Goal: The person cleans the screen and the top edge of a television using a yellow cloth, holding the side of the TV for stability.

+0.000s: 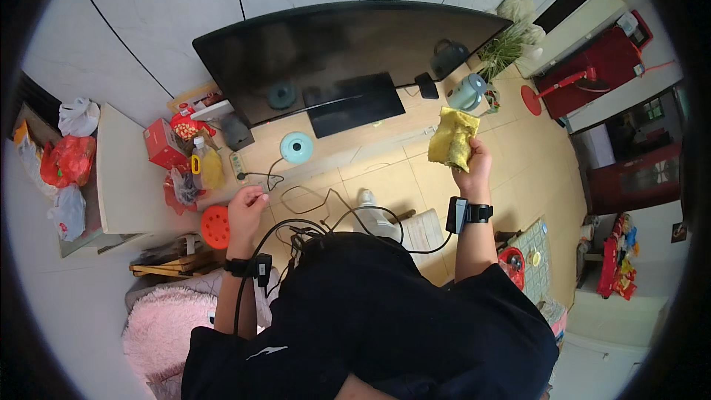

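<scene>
A crumpled yellow cloth [450, 139], darkened on its right side, hangs from my right hand [478, 168], whose fingers are closed on its lower edge. It is held up in front of the cabinet's right part, just below a light blue electric kettle [467, 92] in the picture. My left hand [246, 206] is in the air near the cabinet's front left edge, its fingers loosely bent and nothing visible in them. Beyond it, a round light blue kettle base [296, 147] lies on the wooden cabinet top [278, 132], its cord running left to a power strip [237, 164].
A wide black television [348, 48] stands along the back of the cabinet. At left are a red box [164, 142], a bottle of yellow liquid [208, 165] and a red stool [215, 227]. Black cables [304, 231] loop between my wrists. A potted plant [503, 52] stands at right.
</scene>
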`<state>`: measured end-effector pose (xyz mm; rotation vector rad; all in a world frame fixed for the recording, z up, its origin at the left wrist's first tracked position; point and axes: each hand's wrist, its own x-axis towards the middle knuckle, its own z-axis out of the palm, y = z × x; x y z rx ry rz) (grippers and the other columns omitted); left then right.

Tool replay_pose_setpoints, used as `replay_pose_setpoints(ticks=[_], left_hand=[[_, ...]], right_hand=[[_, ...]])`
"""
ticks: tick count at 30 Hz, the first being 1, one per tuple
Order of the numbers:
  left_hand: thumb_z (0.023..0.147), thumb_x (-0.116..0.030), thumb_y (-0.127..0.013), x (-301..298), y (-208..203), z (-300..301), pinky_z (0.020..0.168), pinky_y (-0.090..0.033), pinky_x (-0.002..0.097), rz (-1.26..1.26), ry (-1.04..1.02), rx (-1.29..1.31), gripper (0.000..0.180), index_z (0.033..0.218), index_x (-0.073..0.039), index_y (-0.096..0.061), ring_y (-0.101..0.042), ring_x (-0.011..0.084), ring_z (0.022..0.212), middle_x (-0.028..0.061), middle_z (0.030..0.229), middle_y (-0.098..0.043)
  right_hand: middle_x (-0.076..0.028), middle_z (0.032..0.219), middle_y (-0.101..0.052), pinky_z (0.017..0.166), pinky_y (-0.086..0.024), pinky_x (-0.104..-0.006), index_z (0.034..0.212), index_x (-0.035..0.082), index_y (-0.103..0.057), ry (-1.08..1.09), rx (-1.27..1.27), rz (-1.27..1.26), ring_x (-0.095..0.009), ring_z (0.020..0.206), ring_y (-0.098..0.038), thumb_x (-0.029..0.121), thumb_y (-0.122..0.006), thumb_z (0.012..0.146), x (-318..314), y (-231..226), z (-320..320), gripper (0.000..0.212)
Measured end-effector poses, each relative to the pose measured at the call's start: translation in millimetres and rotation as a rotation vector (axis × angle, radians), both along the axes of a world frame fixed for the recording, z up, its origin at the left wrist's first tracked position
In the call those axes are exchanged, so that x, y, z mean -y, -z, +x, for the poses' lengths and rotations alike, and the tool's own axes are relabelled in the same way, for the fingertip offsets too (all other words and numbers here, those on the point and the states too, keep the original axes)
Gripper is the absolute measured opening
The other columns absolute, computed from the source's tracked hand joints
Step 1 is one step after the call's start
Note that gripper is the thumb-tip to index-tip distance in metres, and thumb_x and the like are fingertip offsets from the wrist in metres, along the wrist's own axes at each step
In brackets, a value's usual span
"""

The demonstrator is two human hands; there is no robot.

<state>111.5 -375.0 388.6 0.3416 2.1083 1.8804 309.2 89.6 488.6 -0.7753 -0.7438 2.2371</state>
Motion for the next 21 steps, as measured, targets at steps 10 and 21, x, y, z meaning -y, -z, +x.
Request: replay_pose_setpoints(ticks=[10,21], left_hand=[[0.093,-0.008,-0.062,7,2,16,0.071,-0.055,0.0273,0.045,-0.06,0.306,0.02,0.108,0.004,-0.065,-0.068,0.0149,0.078,0.0101,0.09,-0.07],[0.093,-0.01,-0.063,-66,-108,0,0.099,-0.045,0.0317,0.317,0.295,0.106,0.056,0.142,0.001,-0.039,-0.055,0.0201,0.12,0.015,0.132,-0.056]], right_hand=[[-0.012,0.127,-0.058,0.104,-0.044,-0.046,0.131,0.004,-0.049,-0.247,0.108,0.076,-0.028,0.115,-0.058,0.016,-0.039,0.096,63,-15,6,0.038],[-0.011,0.118,-0.062,0.094,-0.048,-0.0321,0.124,-0.001,-0.054,-0.708,0.088,0.383,-0.02,0.107,-0.06,0.003,-0.047,0.091,115,-48,-92,0.034]])
